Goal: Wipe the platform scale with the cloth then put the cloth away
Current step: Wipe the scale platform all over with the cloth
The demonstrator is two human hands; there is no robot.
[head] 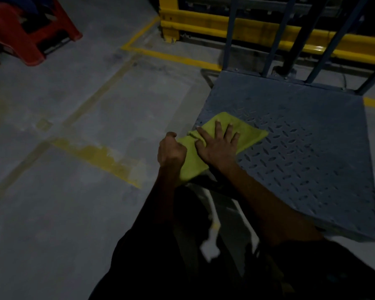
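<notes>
The platform scale (307,161) is a grey-blue checker-plate deck standing on the floor at the right. A yellow-green cloth (250,134) lies over its near-left corner, partly hanging off the left edge. My right hand (219,144) presses flat on the cloth with the fingers spread. My left hand (171,151) is a closed fist gripping the cloth's hanging end beside the scale's edge.
Blue upright bars (275,35) rise from the scale's far edge. A yellow guard rail (258,29) runs behind them. A red plastic stool (30,33) stands at the far left. The grey concrete floor (74,213) carries worn yellow lines.
</notes>
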